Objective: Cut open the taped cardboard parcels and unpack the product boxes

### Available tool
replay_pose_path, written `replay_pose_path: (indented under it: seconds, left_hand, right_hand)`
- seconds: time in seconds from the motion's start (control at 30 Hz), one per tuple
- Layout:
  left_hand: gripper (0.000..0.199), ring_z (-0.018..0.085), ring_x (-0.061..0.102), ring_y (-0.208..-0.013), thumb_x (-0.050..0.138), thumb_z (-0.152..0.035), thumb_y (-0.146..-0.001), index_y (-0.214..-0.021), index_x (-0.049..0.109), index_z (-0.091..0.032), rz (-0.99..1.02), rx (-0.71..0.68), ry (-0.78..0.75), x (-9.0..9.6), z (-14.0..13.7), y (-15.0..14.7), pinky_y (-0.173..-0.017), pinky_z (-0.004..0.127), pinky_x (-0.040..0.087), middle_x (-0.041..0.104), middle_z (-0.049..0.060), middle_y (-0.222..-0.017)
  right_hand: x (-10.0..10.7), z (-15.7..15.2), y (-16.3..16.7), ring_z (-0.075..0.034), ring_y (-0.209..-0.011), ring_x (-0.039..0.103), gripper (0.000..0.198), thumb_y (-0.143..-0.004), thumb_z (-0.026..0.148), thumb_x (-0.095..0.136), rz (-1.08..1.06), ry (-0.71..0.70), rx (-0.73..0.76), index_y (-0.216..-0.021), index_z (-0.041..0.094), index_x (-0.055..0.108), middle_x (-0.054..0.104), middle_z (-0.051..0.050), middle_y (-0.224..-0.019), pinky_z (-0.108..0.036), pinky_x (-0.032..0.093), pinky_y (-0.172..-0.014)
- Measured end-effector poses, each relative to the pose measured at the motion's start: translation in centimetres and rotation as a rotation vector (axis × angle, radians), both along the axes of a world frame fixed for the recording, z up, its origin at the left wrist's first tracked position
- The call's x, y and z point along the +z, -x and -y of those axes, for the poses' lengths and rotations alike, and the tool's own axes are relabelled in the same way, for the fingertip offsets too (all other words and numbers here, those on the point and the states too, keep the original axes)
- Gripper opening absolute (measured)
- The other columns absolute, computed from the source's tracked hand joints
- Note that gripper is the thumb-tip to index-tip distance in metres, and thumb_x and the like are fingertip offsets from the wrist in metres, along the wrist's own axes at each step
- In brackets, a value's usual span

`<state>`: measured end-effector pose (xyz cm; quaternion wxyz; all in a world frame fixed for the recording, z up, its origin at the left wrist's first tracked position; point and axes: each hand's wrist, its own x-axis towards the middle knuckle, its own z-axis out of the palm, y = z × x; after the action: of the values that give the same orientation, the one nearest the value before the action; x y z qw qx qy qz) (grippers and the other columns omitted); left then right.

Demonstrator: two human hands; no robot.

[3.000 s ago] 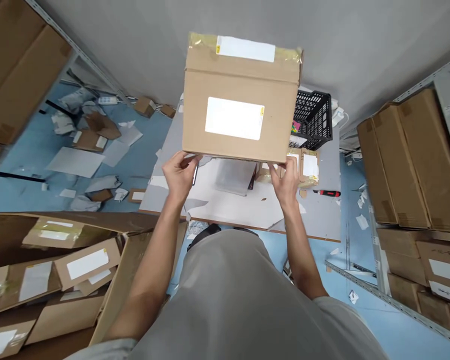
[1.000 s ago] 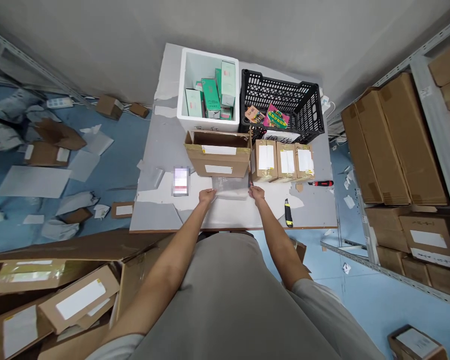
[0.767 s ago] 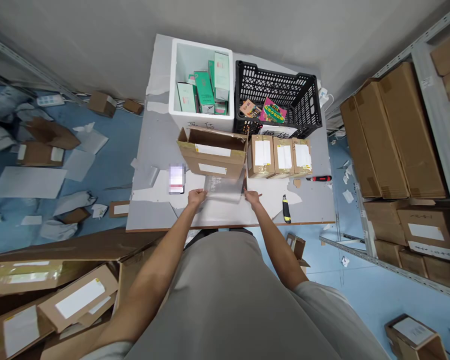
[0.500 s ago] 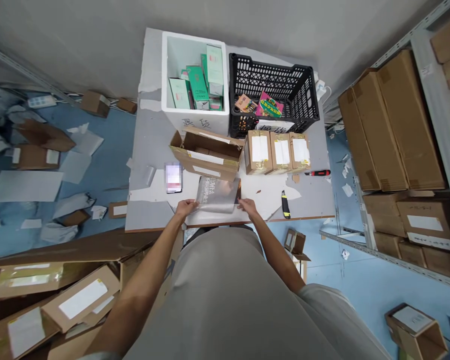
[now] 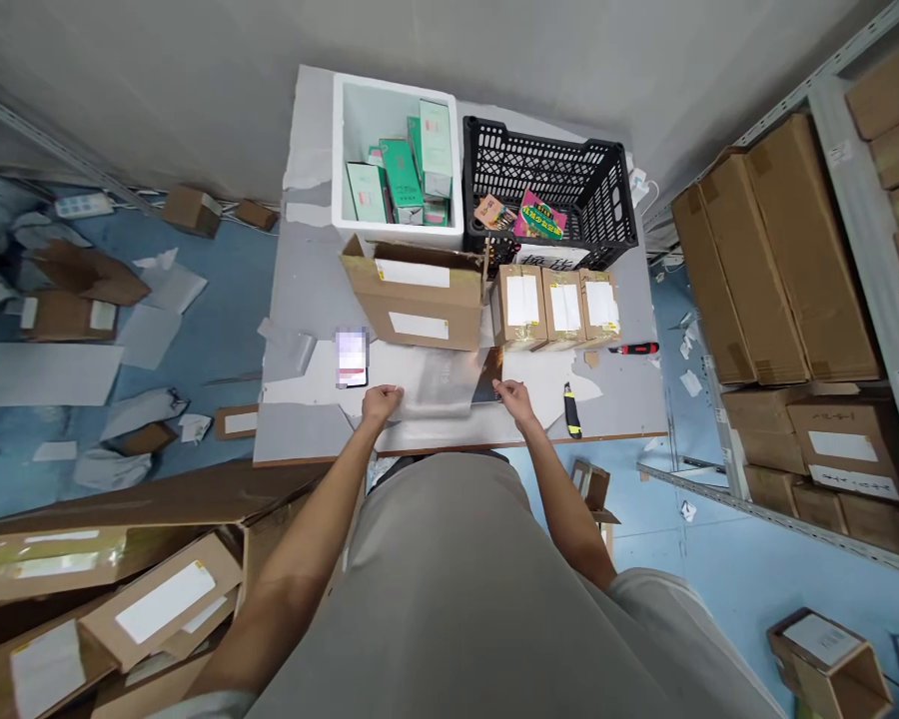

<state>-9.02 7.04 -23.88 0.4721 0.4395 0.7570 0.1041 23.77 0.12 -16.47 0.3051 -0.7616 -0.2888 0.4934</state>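
Observation:
My left hand point(image 5: 382, 401) is closed on the left end of a translucent plastic sleeve point(image 5: 439, 384) at the table's front edge. From the sleeve's right end sticks out a dark, glossy printed item point(image 5: 488, 379), perhaps a book; the rest of it lies inside the sleeve or is hidden. My right hand point(image 5: 515, 401) pinches this item at its right edge. Just behind the sleeve is an open cardboard box point(image 5: 424, 305) with white labels, its front side facing me. A phone with a lit screen point(image 5: 352, 358) lies left of the sleeve.
Behind stand a white foam box point(image 5: 397, 232) with green cartons and a black crate point(image 5: 550, 150) with colourful packs. Three taped cardboard boxes point(image 5: 522, 310) stand to the right, near a yellow-black cutter point(image 5: 571, 409) and a red-black cutter point(image 5: 636, 349). Shelves with cartons point(image 5: 786, 240) flank the right.
My hands have moved apart. More of the dark printed item shows beyond the sleeve's right end. The open box has tilted, so its inside shows less and its front side more.

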Motion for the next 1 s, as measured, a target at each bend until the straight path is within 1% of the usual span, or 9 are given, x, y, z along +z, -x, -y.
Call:
replay_pose_path:
  seconds: [0.17,0.33,0.43,0.53,0.6,0.67,0.77,0.87,1.0]
  left_hand:
    - [0.036,0.033,0.081,-0.110,0.078,-0.042,-0.088,-0.113,0.087,-0.019,-0.003,0.019,0.000,0.2,-1.1,-2.1,-0.100,0.038,0.062,0.087,0.011,-0.100]
    - [0.038,0.040,0.079,-0.130,0.078,-0.033,-0.091,-0.125,0.085,-0.016,0.007,-0.009,-0.036,1.6,-2.0,-4.2,-0.116,0.047,0.060,0.087,0.019,-0.122]
    - [0.054,0.044,0.063,-0.158,0.083,-0.029,-0.090,-0.141,0.080,-0.012,0.009,-0.037,-0.135,3.9,-2.1,-5.7,-0.135,0.050,0.048,0.077,0.026,-0.153]
    - [0.049,0.039,0.064,-0.158,0.082,-0.036,-0.097,-0.140,0.081,-0.011,0.223,-0.148,-0.243,7.8,-1.5,-7.3,-0.139,0.045,0.044,0.075,0.023,-0.159]
    - [0.051,0.038,0.072,-0.147,0.081,-0.056,-0.101,-0.130,0.085,-0.015,0.520,-0.241,-0.241,11.0,-0.6,-8.0,-0.134,0.046,0.050,0.082,0.018,-0.147]
    - [0.065,0.038,0.078,-0.134,0.082,-0.077,-0.095,-0.120,0.088,-0.018,0.762,-0.323,-0.175,14.3,0.3,-8.2,-0.122,0.045,0.059,0.087,0.014,-0.131]
    - [0.074,0.034,0.082,-0.102,0.092,-0.089,-0.078,-0.100,0.088,-0.018,0.893,-0.350,-0.022,18.0,1.5,-7.5,-0.091,0.040,0.065,0.087,0.011,-0.103]
    - [0.074,0.026,0.077,-0.082,0.101,-0.087,-0.066,-0.091,0.087,-0.018,0.904,-0.276,0.035,19.7,2.7,-6.6,-0.076,0.035,0.061,0.084,0.009,-0.091]
    - [0.080,0.023,0.074,-0.078,0.101,-0.090,-0.060,-0.091,0.085,-0.018,0.889,-0.108,-0.016,20.0,4.0,-6.2,-0.075,0.034,0.061,0.082,0.008,-0.089]
  right_hand:
    - [6.2,2.8,-3.7,-0.025,-0.093,0.068,0.041,-0.093,0.061,0.078,0.267,-0.194,0.041,-0.077,0.028,0.059,0.072,-0.004,-0.086,-0.037,0.056,-0.096]
    - [13.9,4.9,-7.6,-0.024,-0.084,0.064,0.038,-0.100,0.059,0.073,0.618,-0.453,0.080,-0.081,0.028,0.064,0.069,-0.003,-0.087,-0.036,0.051,-0.081]
    - [18.0,5.1,-9.3,-0.021,-0.077,0.058,0.045,-0.100,0.064,0.079,0.572,-0.513,0.045,-0.077,0.027,0.066,0.063,0.000,-0.079,-0.034,0.046,-0.073]
    - [20.6,4.3,-9.8,-0.017,-0.069,0.049,0.055,-0.094,0.073,0.085,0.364,-0.528,0.043,-0.074,0.025,0.067,0.057,0.002,-0.073,-0.032,0.040,-0.066]
    - [21.3,3.3,-9.3,-0.016,-0.068,0.046,0.061,-0.088,0.079,0.089,0.209,-0.533,0.044,-0.072,0.025,0.067,0.056,0.003,-0.073,-0.031,0.038,-0.064]
    - [21.3,1.8,-8.3,-0.015,-0.068,0.046,0.067,-0.083,0.083,0.092,0.080,-0.552,0.025,-0.069,0.024,0.064,0.056,0.002,-0.073,-0.030,0.039,-0.063]
    - [20.6,-0.8,-6.1,-0.013,-0.065,0.044,0.072,-0.077,0.086,0.096,-0.048,-0.562,-0.039,-0.066,0.024,0.061,0.053,0.003,-0.069,-0.028,0.037,-0.060]
    - [19.5,-3.2,-4.3,-0.012,-0.063,0.046,0.070,-0.078,0.085,0.097,-0.115,-0.560,-0.068,-0.070,0.024,0.065,0.053,0.005,-0.068,-0.027,0.040,-0.058]
    - [17.7,-5.3,-3.3,-0.016,-0.077,0.065,0.066,-0.086,0.087,0.090,-0.144,-0.595,-0.060,-0.095,0.023,0.078,0.071,0.000,-0.085,-0.028,0.057,-0.069]
